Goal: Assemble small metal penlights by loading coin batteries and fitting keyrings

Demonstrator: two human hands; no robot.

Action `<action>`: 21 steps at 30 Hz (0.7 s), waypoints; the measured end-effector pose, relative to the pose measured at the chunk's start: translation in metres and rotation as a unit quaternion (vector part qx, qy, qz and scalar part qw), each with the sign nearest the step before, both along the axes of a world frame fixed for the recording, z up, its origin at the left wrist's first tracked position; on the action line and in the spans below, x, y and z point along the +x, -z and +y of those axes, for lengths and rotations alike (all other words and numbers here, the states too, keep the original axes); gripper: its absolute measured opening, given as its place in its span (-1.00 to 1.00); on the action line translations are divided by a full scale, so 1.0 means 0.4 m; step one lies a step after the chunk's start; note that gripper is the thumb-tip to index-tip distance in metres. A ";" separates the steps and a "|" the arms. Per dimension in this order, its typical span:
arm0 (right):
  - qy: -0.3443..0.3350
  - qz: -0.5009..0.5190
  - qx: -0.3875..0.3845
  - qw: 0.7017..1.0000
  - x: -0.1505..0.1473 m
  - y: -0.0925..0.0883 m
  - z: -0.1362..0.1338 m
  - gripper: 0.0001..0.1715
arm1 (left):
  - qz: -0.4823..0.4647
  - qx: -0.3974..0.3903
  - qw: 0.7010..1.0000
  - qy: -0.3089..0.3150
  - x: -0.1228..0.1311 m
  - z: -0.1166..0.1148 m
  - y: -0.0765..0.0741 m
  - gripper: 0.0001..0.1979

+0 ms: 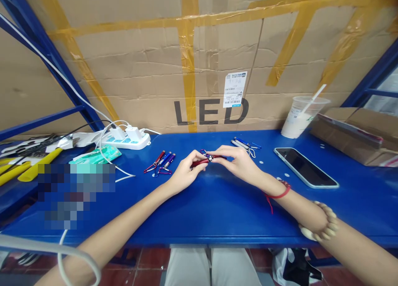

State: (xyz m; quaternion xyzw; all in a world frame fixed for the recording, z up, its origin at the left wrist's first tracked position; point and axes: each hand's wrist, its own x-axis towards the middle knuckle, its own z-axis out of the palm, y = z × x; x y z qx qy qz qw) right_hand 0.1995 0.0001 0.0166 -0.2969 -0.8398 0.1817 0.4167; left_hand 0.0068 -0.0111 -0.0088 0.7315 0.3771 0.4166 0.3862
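Near the middle of the blue table, my left hand (187, 172) pinches a small red metal tube (200, 162) with a silver part. My right hand (239, 160) meets it from the other side, its fingers closed on the right end of the red piece. A blue clip ring (203, 152) shows just above the fingertips. Several small red, blue and purple tubes with carabiner clips (161, 163) lie left of my left hand. Beyond my right hand rests another group of silver and blue tubes (244, 144) with clips.
A white power strip (132, 141) with plugs and cables stands back left, beside a green packet (96, 155) and yellow-handled tools (40, 165). At right are a phone (306, 167), a plastic cup with straw (300, 119) and an open cardboard box (357, 132). Taped cardboard (139, 78) stands behind.
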 end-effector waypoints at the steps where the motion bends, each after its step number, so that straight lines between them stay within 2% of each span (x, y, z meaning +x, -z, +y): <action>1: 0.010 0.012 -0.022 1.000 -0.001 0.002 -0.002 -0.78 | 0.002 0.005 1.000 0.002 0.000 -0.001 0.000 -0.88; 5: 0.016 0.026 -0.074 0.997 -0.003 0.002 -0.008 -0.79 | 0.034 0.039 0.999 -0.003 -0.003 -0.009 0.001 -0.89; 14: -0.022 -0.045 0.030 0.998 0.004 -0.005 -0.013 -0.86 | 0.091 0.132 0.987 -0.019 -0.007 -0.019 0.001 -0.93; 21: -0.014 -0.052 0.047 0.997 -0.006 0.008 -0.030 -0.81 | 0.125 0.173 0.977 -0.029 -0.011 -0.031 0.003 -0.91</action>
